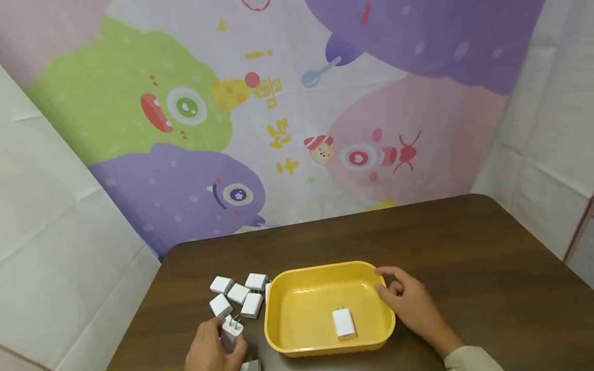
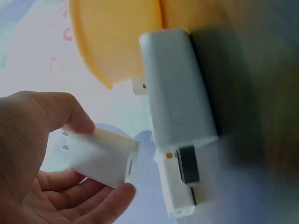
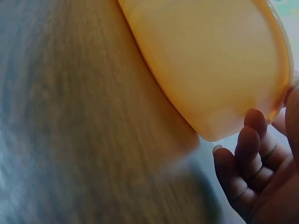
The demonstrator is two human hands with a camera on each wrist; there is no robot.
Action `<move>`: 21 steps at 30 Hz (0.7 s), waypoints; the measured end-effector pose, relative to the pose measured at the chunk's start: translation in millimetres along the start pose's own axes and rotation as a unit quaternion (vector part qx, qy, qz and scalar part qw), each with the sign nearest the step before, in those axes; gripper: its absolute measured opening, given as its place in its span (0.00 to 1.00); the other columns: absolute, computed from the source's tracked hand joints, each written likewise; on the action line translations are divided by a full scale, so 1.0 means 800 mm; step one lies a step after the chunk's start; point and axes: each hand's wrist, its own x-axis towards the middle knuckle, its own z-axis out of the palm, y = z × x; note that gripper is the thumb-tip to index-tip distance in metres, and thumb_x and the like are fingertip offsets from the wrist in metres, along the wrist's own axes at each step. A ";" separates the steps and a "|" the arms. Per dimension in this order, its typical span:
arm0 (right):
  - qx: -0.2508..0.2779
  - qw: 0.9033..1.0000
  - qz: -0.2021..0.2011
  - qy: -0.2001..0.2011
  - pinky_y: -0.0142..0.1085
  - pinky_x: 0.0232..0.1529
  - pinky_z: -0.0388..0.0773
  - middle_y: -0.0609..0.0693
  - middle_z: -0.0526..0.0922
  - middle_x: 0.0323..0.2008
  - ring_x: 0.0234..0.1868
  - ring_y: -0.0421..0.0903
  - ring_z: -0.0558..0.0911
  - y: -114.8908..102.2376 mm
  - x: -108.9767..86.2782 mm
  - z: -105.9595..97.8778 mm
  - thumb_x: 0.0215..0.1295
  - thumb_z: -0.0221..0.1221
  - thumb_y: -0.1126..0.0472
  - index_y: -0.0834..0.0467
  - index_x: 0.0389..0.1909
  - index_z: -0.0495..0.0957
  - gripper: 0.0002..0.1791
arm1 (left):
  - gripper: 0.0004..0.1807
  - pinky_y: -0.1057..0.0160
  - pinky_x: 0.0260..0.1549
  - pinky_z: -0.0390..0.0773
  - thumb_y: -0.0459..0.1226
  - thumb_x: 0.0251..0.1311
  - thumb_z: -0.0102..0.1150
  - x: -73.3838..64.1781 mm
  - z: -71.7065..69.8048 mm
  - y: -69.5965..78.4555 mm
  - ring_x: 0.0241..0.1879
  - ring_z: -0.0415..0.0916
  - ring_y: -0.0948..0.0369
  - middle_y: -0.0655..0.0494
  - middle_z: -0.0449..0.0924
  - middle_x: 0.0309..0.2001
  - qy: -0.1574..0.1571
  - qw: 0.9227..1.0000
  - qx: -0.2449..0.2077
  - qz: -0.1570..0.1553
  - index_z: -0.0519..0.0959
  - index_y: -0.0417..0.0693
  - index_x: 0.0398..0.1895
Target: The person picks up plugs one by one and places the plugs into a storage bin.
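- Five more white plugs [image 1: 238, 293] lie in a loose bunch just past the left fingers, and they crowd that side.
- Part of another one [image 1: 267, 292] peeks out beside the tray [image 1: 306, 322], up and to the right of the left fingertips.
- One more [image 1: 251, 366] sits just below the left thumb, partly cut off by the edge of the head view.
- A white plug [image 1: 344, 323] lies inside the tray, between the two hands. The tray's side wall stands in the way between it and the left fingers.
- All of these are on the brown table [image 1: 464, 257]. Far past the fingers hangs a cloth [image 1: 297, 113] with green, purple and pink monsters.
- The left hand [image 1: 209, 348] has the held plug [image 1: 230, 340] pinched between thumb and fingers, to the left of the tray.
- The right hand [image 1: 413, 309] pinches the tray's rim at its right end, with thumb and first finger. Its other fingers are bent loosely by the outside wall.
- The held plug's two prongs point up out of the left fingers. Its long way runs from the prongs down to the other end.
- The tray's long way runs from side to side, from near the left fingers to the right ones.
- The held plug is white, smooth and boxy, with a slot in the end away from its metal prongs.
- The tray is shiny yellow with round corners.
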 end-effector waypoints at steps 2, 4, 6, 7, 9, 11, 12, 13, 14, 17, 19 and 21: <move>0.001 1.000 0.000 0.000 0.31 0.20 0.64 0.43 0.66 0.16 0.16 0.37 0.65 0.000 -0.001 0.000 0.65 0.66 0.57 0.52 0.53 0.80 0.16 | 0.23 0.54 0.19 0.71 0.38 0.32 0.71 0.000 0.000 0.003 0.23 0.71 0.57 0.53 0.73 0.28 0.016 1.000 -0.003 0.018 0.77 0.40 0.36; 0.006 1.000 -0.002 0.000 0.31 0.20 0.64 0.43 0.67 0.16 0.16 0.37 0.65 0.001 -0.001 0.001 0.65 0.66 0.57 0.52 0.53 0.80 0.16 | 0.23 0.55 0.19 0.71 0.39 0.34 0.70 0.002 0.000 0.006 0.23 0.71 0.58 0.53 0.74 0.29 0.029 0.999 -0.007 0.036 0.78 0.39 0.38; 0.009 1.000 -0.004 0.000 0.31 0.20 0.64 0.43 0.67 0.16 0.17 0.37 0.66 0.003 -0.002 0.001 0.65 0.66 0.57 0.52 0.53 0.80 0.16 | 0.24 0.56 0.18 0.71 0.40 0.35 0.70 0.004 -0.001 0.011 0.23 0.72 0.59 0.52 0.75 0.30 0.031 0.998 -0.010 0.047 0.77 0.39 0.39; 0.010 1.000 -0.006 -0.002 0.31 0.20 0.64 0.43 0.68 0.16 0.16 0.37 0.66 0.003 -0.001 0.001 0.66 0.66 0.56 0.52 0.53 0.80 0.16 | 0.24 0.57 0.18 0.71 0.40 0.35 0.70 0.005 -0.002 0.014 0.23 0.71 0.59 0.52 0.75 0.29 0.034 0.998 -0.015 0.053 0.77 0.39 0.39; 0.013 1.000 -0.010 -0.004 0.31 0.20 0.65 0.44 0.68 0.16 0.16 0.37 0.66 0.004 0.000 0.001 0.66 0.66 0.56 0.52 0.54 0.80 0.16 | 0.24 0.58 0.17 0.70 0.41 0.36 0.71 0.007 -0.004 0.023 0.23 0.71 0.61 0.54 0.75 0.29 0.032 0.998 -0.015 0.052 0.78 0.41 0.39; 0.014 1.000 -0.013 -0.005 0.31 0.20 0.65 0.44 0.68 0.16 0.16 0.37 0.66 0.004 0.001 0.000 0.66 0.66 0.56 0.52 0.54 0.80 0.16 | 0.24 0.59 0.16 0.69 0.43 0.37 0.71 0.009 -0.004 0.033 0.22 0.71 0.62 0.56 0.75 0.28 0.035 0.998 -0.012 0.055 0.78 0.42 0.39; 0.015 1.000 -0.015 -0.005 0.31 0.20 0.65 0.44 0.68 0.16 0.16 0.37 0.66 0.004 0.001 0.000 0.66 0.66 0.57 0.53 0.54 0.80 0.16 | 0.23 0.59 0.15 0.70 0.44 0.38 0.71 0.010 -0.003 0.038 0.22 0.71 0.62 0.57 0.75 0.28 0.038 0.998 -0.009 0.056 0.78 0.44 0.39; 0.017 1.000 -0.016 -0.005 0.31 0.20 0.65 0.44 0.68 0.16 0.16 0.37 0.66 0.004 0.001 0.000 0.66 0.66 0.57 0.53 0.54 0.79 0.16 | 0.23 0.59 0.15 0.70 0.45 0.38 0.70 0.010 -0.001 0.044 0.22 0.72 0.62 0.57 0.75 0.28 0.042 0.997 -0.008 0.060 0.78 0.45 0.39; 0.017 1.000 -0.017 -0.005 0.31 0.20 0.65 0.44 0.68 0.16 0.16 0.37 0.66 0.005 0.002 -0.001 0.66 0.66 0.57 0.53 0.54 0.79 0.16 | 0.23 0.58 0.15 0.71 0.46 0.39 0.70 0.011 0.000 0.050 0.23 0.73 0.62 0.58 0.75 0.28 0.044 0.997 -0.004 0.063 0.78 0.46 0.39; 0.016 1.000 -0.016 -0.005 0.31 0.20 0.65 0.44 0.68 0.16 0.16 0.37 0.66 0.005 0.001 -0.001 0.66 0.66 0.57 0.53 0.54 0.80 0.16 | 0.23 0.57 0.16 0.73 0.47 0.40 0.68 0.014 0.006 0.067 0.24 0.74 0.62 0.58 0.76 0.28 0.053 0.994 -0.012 0.091 0.79 0.46 0.39; 0.016 1.000 -0.013 -0.005 0.31 0.20 0.65 0.44 0.68 0.16 0.16 0.37 0.66 0.004 0.000 0.000 0.66 0.66 0.56 0.53 0.54 0.80 0.16 | 0.22 0.58 0.17 0.74 0.47 0.40 0.67 0.016 0.010 0.076 0.24 0.74 0.62 0.58 0.75 0.28 0.056 0.992 -0.018 0.112 0.78 0.46 0.39; 0.016 1.000 -0.009 -0.002 0.31 0.20 0.65 0.44 0.68 0.16 0.17 0.38 0.66 0.004 -0.002 0.000 0.66 0.66 0.56 0.53 0.53 0.80 0.16 | 0.22 0.60 0.18 0.74 0.47 0.41 0.67 0.018 0.013 0.084 0.24 0.73 0.63 0.58 0.75 0.28 0.053 0.990 -0.025 0.132 0.78 0.46 0.39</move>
